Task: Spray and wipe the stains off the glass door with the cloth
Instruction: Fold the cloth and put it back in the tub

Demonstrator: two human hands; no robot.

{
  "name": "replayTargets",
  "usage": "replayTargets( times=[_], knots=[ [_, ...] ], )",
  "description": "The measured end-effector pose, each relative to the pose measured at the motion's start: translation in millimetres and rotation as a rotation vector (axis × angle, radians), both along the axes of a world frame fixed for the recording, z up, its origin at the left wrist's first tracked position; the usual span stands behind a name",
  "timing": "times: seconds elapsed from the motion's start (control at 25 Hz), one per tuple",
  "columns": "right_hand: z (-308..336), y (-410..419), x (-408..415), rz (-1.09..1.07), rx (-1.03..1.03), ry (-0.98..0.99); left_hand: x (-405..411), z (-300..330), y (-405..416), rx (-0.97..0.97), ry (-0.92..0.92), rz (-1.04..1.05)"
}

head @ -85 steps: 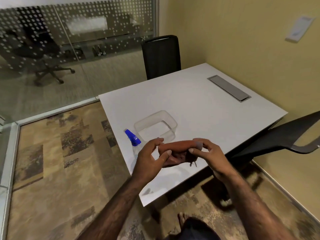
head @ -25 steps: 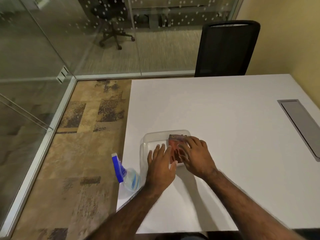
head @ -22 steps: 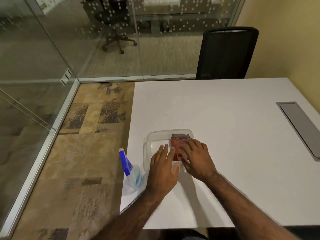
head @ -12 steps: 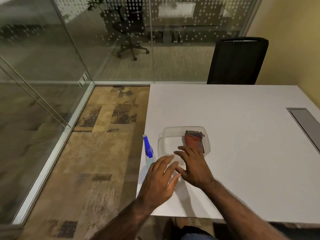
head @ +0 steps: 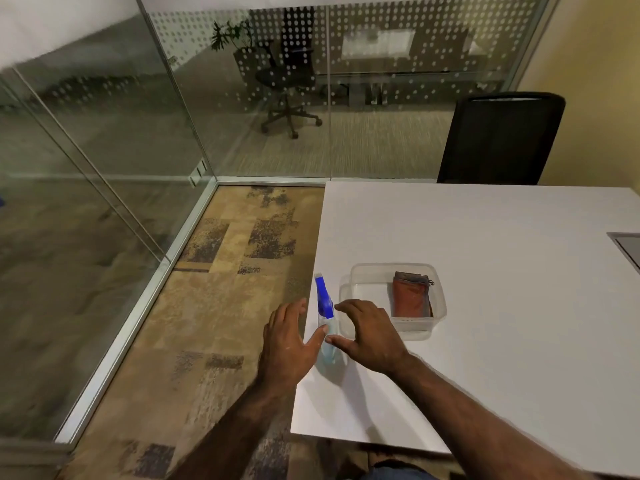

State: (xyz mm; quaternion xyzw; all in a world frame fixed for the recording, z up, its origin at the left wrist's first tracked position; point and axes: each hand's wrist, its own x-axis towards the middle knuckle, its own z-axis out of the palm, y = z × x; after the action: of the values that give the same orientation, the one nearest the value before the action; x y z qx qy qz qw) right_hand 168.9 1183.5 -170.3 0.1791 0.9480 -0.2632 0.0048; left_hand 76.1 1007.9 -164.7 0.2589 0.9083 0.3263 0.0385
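**Cloth parked, hands move to the sprayer**

I see the glass door upper left, untouched. The cloth now lies in the tub on the counter. Both hands have left it: left hand and right hand, fingers spread and empty, flank the spray bottle at centre. Spraying looks next.
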Motion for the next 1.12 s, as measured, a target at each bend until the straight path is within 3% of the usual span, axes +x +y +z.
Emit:
replayTargets(
  times=[0.2, 0.44, 0.52, 0.64, 0.88, 1.12],
  knots=[
    [2, -4, -13, -0.025, -0.083, -0.025, -12, 5, 19, -0.102, -0.138, -0.072],
    [6, -7, -18, -0.026, -0.166, 0.022, -11, 19, 31, -0.063, -0.168, -0.083],
    [14, -3, -13, -0.025, -0.196, 0.048, -12, 27, 32, -0.065, -0.099, -0.116],
    [35, 10, -8, -0.012, -0.266, 0.137, -14, 49, 36, 0.006, 0.007, -0.175],
    [87, 48, -8, -0.078, -0.347, 0.265, -30, 104, 73, 0.236, -0.096, -0.209],
    [109, 100, -14, -0.100, -0.293, 0.292, -35, 123, 127, 0.225, -0.048, -0.237]
  ],
)
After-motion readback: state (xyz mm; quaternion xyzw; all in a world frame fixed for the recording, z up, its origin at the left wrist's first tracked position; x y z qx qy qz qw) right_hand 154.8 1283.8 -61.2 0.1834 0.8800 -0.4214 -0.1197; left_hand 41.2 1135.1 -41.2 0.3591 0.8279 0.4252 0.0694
